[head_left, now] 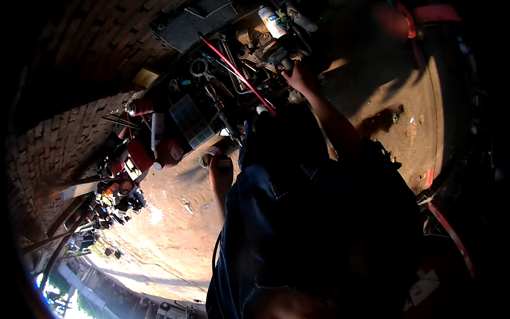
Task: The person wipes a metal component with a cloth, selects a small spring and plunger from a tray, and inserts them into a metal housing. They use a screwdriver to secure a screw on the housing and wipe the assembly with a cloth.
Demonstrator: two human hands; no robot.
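Observation:
My left hand (222, 169) is low at the left of my body, closed round a small round can (206, 160) with a pale ring-shaped rim. Its inside is too dark to make out. Out over the cluttered bench, my right hand (300, 80) is closed on the dark grip of a power tool (277, 56), which lies among other tools. Shadow hides part of these fingers. Near the power tool are several wrenches (245, 53) and a white bottle with a blue label (272, 21). A long red rod (236, 73) slants across the bench.
A compartment box (191, 121) and a long dark tool (218, 103) lie left of the rod. Red jugs (169, 151) and cans (140, 107) stand by the brick wall (58, 135). A radiator (197, 24) leans at the back. A dark stain marks the ground (409, 101) at right.

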